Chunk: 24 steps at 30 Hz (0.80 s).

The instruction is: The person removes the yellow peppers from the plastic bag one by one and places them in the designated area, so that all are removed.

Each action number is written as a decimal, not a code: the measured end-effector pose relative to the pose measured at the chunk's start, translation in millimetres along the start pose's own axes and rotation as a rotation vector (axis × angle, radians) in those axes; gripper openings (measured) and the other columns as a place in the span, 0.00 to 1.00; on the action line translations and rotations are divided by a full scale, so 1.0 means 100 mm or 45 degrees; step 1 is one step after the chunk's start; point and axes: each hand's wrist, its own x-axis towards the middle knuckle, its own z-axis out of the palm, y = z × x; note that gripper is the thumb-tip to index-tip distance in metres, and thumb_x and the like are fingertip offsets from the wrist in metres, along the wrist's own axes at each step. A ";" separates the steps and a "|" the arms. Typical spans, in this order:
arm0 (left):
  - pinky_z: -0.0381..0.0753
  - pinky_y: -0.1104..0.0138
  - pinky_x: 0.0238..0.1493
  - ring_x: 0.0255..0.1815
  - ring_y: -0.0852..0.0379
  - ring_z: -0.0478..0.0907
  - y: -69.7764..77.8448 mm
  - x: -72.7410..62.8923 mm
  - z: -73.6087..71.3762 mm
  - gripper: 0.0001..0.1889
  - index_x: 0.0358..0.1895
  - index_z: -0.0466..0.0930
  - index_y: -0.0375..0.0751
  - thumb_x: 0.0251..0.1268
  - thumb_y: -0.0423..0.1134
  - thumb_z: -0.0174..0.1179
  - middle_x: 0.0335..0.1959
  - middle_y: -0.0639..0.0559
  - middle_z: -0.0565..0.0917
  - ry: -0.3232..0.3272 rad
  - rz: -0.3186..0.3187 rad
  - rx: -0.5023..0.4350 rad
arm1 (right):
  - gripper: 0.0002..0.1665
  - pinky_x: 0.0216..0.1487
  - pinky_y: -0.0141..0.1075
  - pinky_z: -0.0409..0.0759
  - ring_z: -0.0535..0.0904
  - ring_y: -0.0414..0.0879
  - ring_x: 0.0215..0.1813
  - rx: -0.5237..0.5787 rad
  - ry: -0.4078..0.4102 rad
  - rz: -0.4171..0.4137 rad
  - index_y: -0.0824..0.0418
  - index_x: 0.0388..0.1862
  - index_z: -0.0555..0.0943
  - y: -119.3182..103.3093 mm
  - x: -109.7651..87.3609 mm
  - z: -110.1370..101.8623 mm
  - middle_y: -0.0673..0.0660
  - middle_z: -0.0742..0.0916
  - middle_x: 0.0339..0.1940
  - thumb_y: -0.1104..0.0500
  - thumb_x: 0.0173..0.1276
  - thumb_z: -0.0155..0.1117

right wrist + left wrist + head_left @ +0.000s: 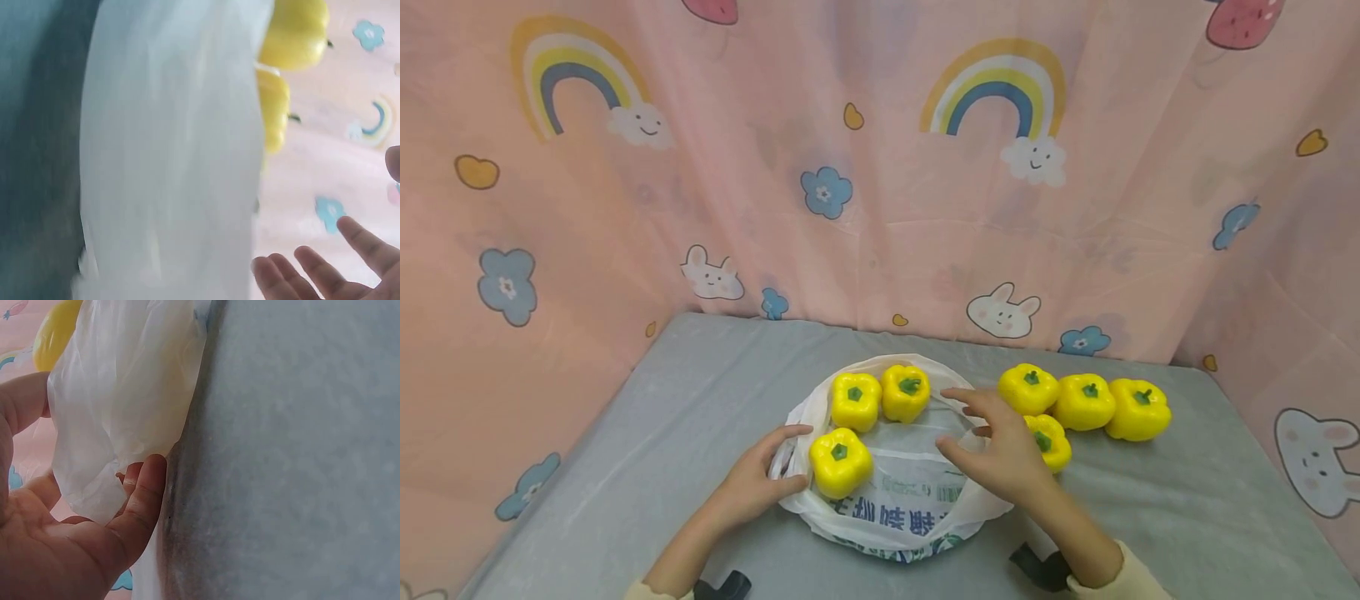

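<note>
A white plastic bag (898, 546) with printed lettering lies on the table with its mouth spread wide. Three yellow bell peppers (841, 463) sit inside its left and back part. At the bag's left rim, my left hand (758, 477) holds the thin plastic; in the left wrist view the fingers (149, 487) curl round the bag's edge (125, 394). My right hand (1009, 446) hovers over the right rim with fingers spread and nothing held. In the right wrist view its fingertips (347, 228) stand apart from the bag's side (169, 150).
Several more yellow bell peppers (1084, 402) stand together on the grey cloth to the right of the bag, one (1049, 443) partly behind my right hand. A pink patterned curtain (880, 208) rises along the table's back and sides. Black wrist mounts (1041, 568) show near both wrists.
</note>
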 end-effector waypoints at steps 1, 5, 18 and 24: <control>0.60 0.38 0.68 0.73 0.39 0.62 0.00 0.00 0.00 0.32 0.63 0.72 0.59 0.51 0.42 0.70 0.70 0.43 0.69 0.002 0.002 0.006 | 0.33 0.50 0.49 0.84 0.78 0.57 0.57 0.025 -0.011 -0.014 0.48 0.62 0.75 0.00 0.01 0.04 0.56 0.79 0.61 0.53 0.56 0.73; 0.61 0.38 0.68 0.72 0.39 0.63 0.00 0.00 0.00 0.32 0.63 0.72 0.59 0.51 0.42 0.69 0.70 0.43 0.70 0.008 0.007 0.022 | 0.33 0.48 0.45 0.85 0.79 0.56 0.56 0.086 -0.045 -0.075 0.47 0.62 0.75 -0.03 0.04 0.18 0.53 0.80 0.61 0.53 0.55 0.73; 0.60 0.37 0.68 0.72 0.39 0.62 0.01 0.01 0.01 0.31 0.63 0.72 0.58 0.52 0.42 0.69 0.70 0.43 0.69 -0.003 0.005 0.005 | 0.34 0.43 0.39 0.85 0.79 0.55 0.55 0.238 -0.140 -0.180 0.51 0.61 0.75 -0.24 0.10 0.50 0.53 0.81 0.59 0.52 0.54 0.73; 0.60 0.38 0.68 0.72 0.39 0.63 -0.01 0.02 0.02 0.31 0.62 0.72 0.59 0.52 0.42 0.69 0.70 0.43 0.69 0.001 0.013 0.002 | 0.35 0.42 0.41 0.86 0.80 0.55 0.54 0.325 -0.211 -0.160 0.50 0.60 0.75 -0.33 0.12 0.65 0.50 0.80 0.59 0.51 0.52 0.75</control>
